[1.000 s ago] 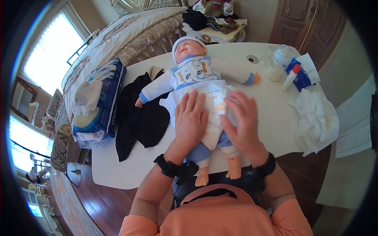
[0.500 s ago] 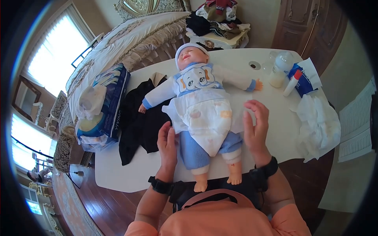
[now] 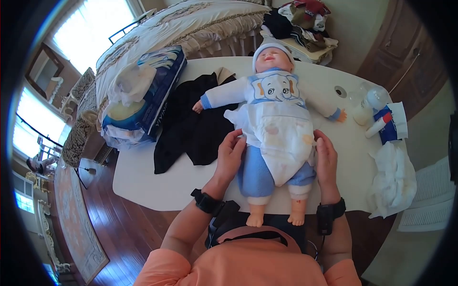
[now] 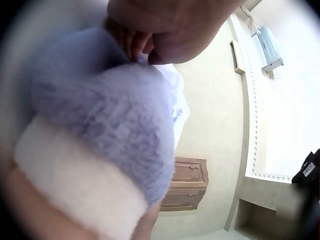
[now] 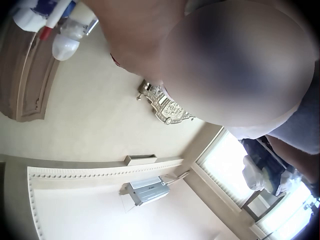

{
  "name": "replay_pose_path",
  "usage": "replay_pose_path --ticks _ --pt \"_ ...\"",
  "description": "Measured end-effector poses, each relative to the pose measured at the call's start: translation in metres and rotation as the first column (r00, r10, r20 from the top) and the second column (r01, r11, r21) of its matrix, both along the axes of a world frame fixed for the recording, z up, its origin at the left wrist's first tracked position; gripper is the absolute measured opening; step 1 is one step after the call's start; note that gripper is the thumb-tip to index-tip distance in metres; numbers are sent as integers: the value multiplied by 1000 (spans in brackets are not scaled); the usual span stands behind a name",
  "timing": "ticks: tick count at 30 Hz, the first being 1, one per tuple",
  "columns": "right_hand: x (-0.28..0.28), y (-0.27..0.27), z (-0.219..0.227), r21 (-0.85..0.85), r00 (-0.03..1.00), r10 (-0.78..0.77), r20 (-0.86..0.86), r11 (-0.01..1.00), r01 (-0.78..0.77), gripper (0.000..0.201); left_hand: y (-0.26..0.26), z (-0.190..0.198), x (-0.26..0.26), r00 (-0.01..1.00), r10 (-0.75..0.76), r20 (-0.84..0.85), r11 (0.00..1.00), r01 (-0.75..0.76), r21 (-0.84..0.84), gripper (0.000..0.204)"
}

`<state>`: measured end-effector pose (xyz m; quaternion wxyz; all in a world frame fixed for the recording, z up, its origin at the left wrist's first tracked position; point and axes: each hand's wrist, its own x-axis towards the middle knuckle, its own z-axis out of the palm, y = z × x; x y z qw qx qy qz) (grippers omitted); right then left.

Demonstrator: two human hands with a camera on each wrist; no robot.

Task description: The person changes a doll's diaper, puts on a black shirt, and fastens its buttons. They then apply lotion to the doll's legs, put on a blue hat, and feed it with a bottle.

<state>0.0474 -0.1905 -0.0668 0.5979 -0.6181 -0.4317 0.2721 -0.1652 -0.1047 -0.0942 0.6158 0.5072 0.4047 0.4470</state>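
Note:
A doll in a white and blue outfit lies on its back on the white table (image 3: 138,183), with a white diaper (image 3: 286,143) over its belly and the tops of its blue trousers (image 3: 255,176). My left hand (image 3: 231,157) pinches the diaper's left edge with bent fingers; the left wrist view shows the curled left hand (image 4: 175,30) above a fuzzy trouser leg (image 4: 120,115). At the opposite edge, my right hand (image 3: 326,159) holds the diaper's side between thumb and fingers. In the right wrist view, a blurred doll foot (image 5: 235,65) covers most of that hand.
Black clothing (image 3: 191,128) lies left of the doll, beside a blue diaper pack (image 3: 164,90). On the right are a bottle (image 3: 365,112), a red-capped tube (image 3: 379,125), a blue packet (image 3: 396,126) and crumpled white diapers (image 3: 391,178). Clothes are piled (image 3: 305,28) behind.
Both hands have come in from beside the doll to the diaper's two side edges and taken hold there. Before that, they had lifted off its front. The head view has shifted.

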Motion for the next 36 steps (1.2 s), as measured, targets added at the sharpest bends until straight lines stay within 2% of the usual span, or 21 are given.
replay_pose_path --ticks 1,3,5,9,11,13,15,17,19,20,21,22,23,24,25,26,27,28,29,31,36 --pt "-3 0 -1 53 997 38 -63 998 -34 42 -2 -1 1 1000 -8 -10 998 9 65 30" --pt "-18 -5 -6 -31 997 60 -43 998 -61 48 -7 -1 1 999 -28 -25 991 31 129 30" --pt "-31 -4 -20 31 1000 31 -6 999 -31 53 -16 7 -1 984 -66 -168 960 108 257 32" --pt "-49 -23 -9 14 997 76 28 997 -77 56 -32 15 -20 973 -116 -199 977 148 151 30" --pt "-47 -30 -13 41 998 54 24 998 -55 54 -34 19 -35 936 -147 -319 966 205 157 30" --pt "-39 -35 -15 -9 993 116 24 993 -115 50 -38 29 -38 903 98 -419 922 76 379 36" --pt "-25 -37 -11 -34 997 67 26 997 -66 40 -36 52 -35 864 308 -398 768 22 641 44" --pt "-9 -32 -15 46 994 -66 81 997 63 30 -43 87 -18 883 295 -365 723 44 690 41" --pt "7 -20 -15 44 986 -103 132 994 98 26 -48 106 0 832 43 -553 577 432 694 39" --pt "14 -12 -15 49 974 -128 185 991 120 21 -48 108 13 793 -4 -609 459 543 703 38" --pt "21 -2 -19 52 974 -139 181 990 132 21 -47 109 27 745 -40 -666 328 639 696 38" --pt "27 10 -25 37 934 -148 324 989 144 22 -49 108 41 743 -44 -668 319 644 695 38" --pt "32 17 -29 25 875 -151 460 987 157 22 -50 106 54 683 -64 -728 227 720 656 32" --pt "34 21 -27 29 875 -160 457 986 165 22 -49 104 64 617 -74 -783 132 785 606 27" --pt "33 26 -25 2 789 -147 596 983 182 21 -44 100 71 614 -74 -786 125 788 603 27" --pt "33 28 -24 -27 686 -122 717 979 201 21 -39 95 77 493 -21 -870 100 867 488 20" --pt "34 29 -23 -26 691 -124 712 979 202 21 -35 90 80 360 35 -932 85 928 362 14" --pt "36 29 -21 -135 707 -40 706 972 190 19 -33 87 82 414 112 -903 108 899 426 10" --pt "37 29 -20 -243 723 42 690 954 176 18 -30 86 82 407 115 -906 105 902 419 10" --pt "40 28 -23 -240 744 50 667 959 150 16 -22 88 79 434 230 -871 240 842 483 11" --pt "41 26 -24 -160 775 -12 632 976 146 14 -16 79 80 459 249 -853 333 787 520 11"
